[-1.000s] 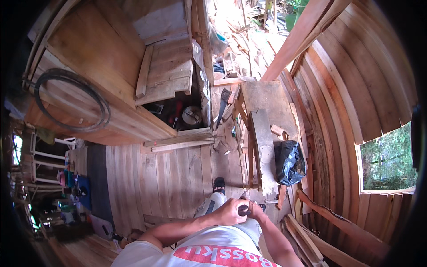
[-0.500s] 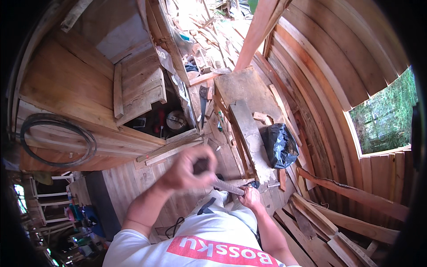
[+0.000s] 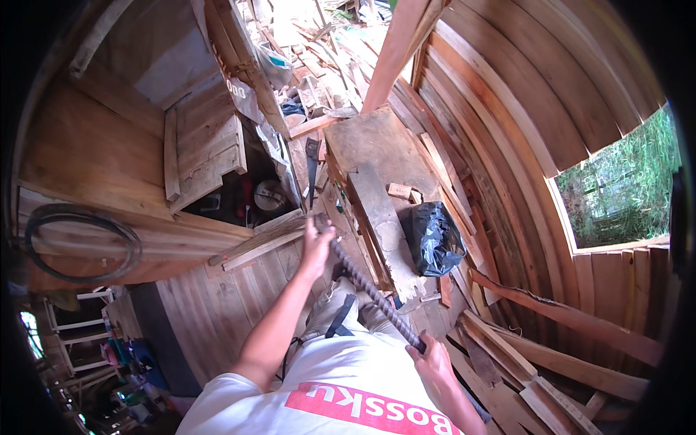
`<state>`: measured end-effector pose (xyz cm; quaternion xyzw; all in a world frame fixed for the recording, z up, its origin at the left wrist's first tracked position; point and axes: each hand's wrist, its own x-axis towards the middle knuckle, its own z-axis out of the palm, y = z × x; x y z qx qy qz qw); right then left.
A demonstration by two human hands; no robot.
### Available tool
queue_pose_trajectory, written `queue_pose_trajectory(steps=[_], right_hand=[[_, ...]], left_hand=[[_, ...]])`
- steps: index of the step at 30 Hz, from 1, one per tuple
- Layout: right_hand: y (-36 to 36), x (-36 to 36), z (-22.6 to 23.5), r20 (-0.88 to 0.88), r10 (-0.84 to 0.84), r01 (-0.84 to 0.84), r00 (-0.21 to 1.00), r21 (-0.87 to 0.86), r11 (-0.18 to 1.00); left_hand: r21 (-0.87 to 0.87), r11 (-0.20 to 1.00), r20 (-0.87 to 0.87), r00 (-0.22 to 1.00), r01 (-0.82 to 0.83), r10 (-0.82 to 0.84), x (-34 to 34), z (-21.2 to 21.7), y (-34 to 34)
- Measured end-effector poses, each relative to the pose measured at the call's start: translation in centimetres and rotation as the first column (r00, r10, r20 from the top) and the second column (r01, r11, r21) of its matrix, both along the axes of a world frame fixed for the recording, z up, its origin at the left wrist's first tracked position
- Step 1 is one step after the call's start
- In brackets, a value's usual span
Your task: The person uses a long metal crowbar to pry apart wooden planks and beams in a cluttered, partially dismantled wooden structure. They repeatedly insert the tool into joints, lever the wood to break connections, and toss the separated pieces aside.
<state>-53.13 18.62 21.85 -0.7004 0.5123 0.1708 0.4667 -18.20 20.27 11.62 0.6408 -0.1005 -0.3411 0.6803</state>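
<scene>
A long ribbed steel bar runs slantwise in front of me, from upper left to lower right. My left hand is stretched forward and grips the bar's far end, near a pair of loose wooden slats. My right hand is close to my body and grips the bar's near end. Below the bar I see my white shirt and my legs.
A wooden workbench with a thick plank stands ahead, a black plastic bag beside it. A handsaw lies left of the bench. An open wooden hatch shows tools beneath. Curved plank walls rise right; loose boards lie at lower right.
My hands were together at my lap, then the left hand rose. Now they are spread apart along the steel bar, left hand reaching forward. The view has tilted toward the bench.
</scene>
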Motion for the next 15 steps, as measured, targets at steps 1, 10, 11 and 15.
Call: queue_pose_trajectory(steps=[1,10,11,15], right_hand=[[-0.3,0.2,0.6,-0.044,0.033,-0.034,0.998,-0.027,0.999],[-2.8,6.7,2.8,-0.106,-0.183,0.162,0.977,-0.187,0.969],[-3.3,7.8,2.9,-0.113,-0.198,0.177,0.974,-0.178,0.968],[-5.0,11.8,3.1,-0.231,-0.193,0.163,0.953,-0.143,0.976]], left_hand=[[-0.018,1.0,-0.025,1.0,0.005,-0.005,-0.5,-1.2,-1.0],[0.089,0.973,-0.221,0.957,0.213,-0.189,0.0,-7.3,-9.3],[0.057,0.963,-0.238,0.94,0.265,-0.245,0.7,-8.5,-9.7],[0.307,0.901,-0.01,0.947,0.307,-0.32,2.5,-9.7,-11.5]])
